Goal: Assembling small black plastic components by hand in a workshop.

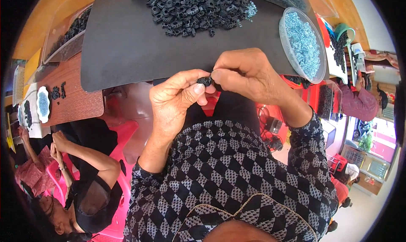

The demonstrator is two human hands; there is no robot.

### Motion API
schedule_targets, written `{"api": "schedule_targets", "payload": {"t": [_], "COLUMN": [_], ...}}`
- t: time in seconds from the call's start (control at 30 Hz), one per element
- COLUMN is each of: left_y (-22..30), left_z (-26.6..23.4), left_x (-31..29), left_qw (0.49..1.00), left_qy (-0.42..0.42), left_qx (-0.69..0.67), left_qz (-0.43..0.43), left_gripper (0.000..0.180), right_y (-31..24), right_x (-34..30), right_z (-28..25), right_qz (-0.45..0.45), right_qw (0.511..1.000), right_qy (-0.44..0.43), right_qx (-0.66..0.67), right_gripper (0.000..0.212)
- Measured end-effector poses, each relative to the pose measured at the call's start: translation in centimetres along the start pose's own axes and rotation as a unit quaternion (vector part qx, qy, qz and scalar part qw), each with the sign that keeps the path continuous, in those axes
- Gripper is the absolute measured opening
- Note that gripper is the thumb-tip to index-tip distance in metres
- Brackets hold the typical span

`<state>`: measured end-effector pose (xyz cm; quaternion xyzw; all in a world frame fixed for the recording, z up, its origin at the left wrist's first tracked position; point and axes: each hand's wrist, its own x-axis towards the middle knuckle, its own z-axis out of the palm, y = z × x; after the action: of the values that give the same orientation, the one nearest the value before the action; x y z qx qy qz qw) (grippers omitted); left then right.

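Note:
Between the thumb and fingers of my left hand (175, 94) is a small black plastic part (204, 81). My right hand (249, 75) meets it from the right, thumb and forefinger pinched at the part's upper end; whatever lies in that pinch is too small to make out. Both hands are held over the near edge of the dark table (122, 43). Farther off on it lies a heap of similar black plastic parts (194, 9). A few small metal springs (251, 9) rest at the heap's right side. Many more springs fill a round clear tub (302, 45) at the right.
Clear bins of black parts (69, 35) stand at the far left. On a brown table (80, 90) at left sits a white dish of springs (43, 103). A co-worker (91, 191) sits at my left. A green cup (344, 32) stands beyond the tub.

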<state>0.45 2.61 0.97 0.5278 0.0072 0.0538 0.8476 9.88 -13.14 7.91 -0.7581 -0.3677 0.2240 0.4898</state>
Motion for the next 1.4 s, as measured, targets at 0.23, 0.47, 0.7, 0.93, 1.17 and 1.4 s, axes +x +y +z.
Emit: {"api": "schedule_targets", "payload": {"t": [0.23,0.47,0.7,0.93,1.17,1.4], "left_y": [0.0,-0.1,0.1,0.2,-0.5,-1.1], "left_z": [0.1,-0.1,-0.1,0.3,1.0,1.2], "left_x": [0.0,-0.4,-0.7,-0.8,-1.3,-1.4], "left_qw": [1.0,0.999,0.994,0.987,0.977,0.948], "left_qy": [-0.001,0.001,0.017,0.038,0.073,0.105], "left_qx": [0.007,0.025,0.108,0.142,0.184,0.275], "left_qz": [0.026,0.025,0.028,0.058,0.076,0.122], "left_gripper": [0.02,0.02,0.018,0.02,0.015,0.016], "right_y": [0.3,0.8,1.1,1.6,2.3,1.9], "right_x": [0.0,0.2,0.2,0.2,-0.6,-0.9], "right_z": [0.5,0.6,0.4,1.2,2.5,2.7], "right_qz": [-0.101,-0.115,-0.094,-0.154,-0.232,-0.248], "right_qw": [0.989,0.983,0.985,0.974,0.943,0.916], "right_qy": [0.028,-0.006,-0.041,-0.025,0.043,0.05], "right_qx": [-0.1,-0.143,-0.137,-0.161,-0.235,-0.312], "right_gripper": [0.018,0.019,0.02,0.017,0.012,0.012]}}
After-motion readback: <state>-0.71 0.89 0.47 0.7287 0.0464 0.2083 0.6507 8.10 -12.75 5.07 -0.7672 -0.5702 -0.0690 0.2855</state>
